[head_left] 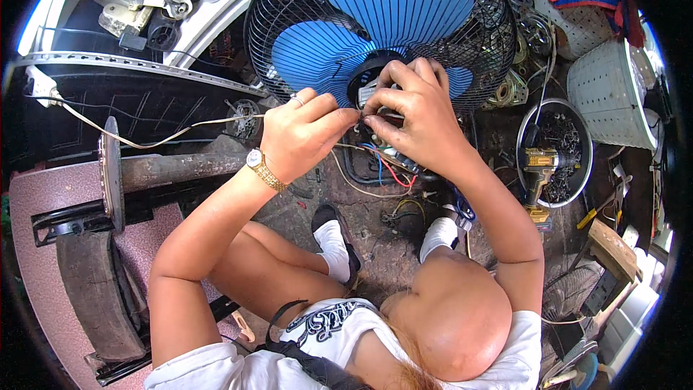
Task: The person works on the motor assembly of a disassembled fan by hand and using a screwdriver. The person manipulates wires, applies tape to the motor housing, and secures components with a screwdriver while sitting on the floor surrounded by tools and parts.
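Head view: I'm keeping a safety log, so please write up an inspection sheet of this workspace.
Surface: dark, stained floor with small scraps on it.
Job's things: round fan with blue blades and a black wire cage, in front of the person.
Clutter: yellow-and-black cordless drill, overlapping a round, light-rimmed bowl of small dark parts in this view.
Hands: left hand and right hand have fingertips close together by the fan; anything pinched is too small to tell.
Cables: thin whitish cable runs from the left to the left hand; thin red wire below the right hand.
Surroundings: white perforated plastic basket, right; pink speckled board, left.
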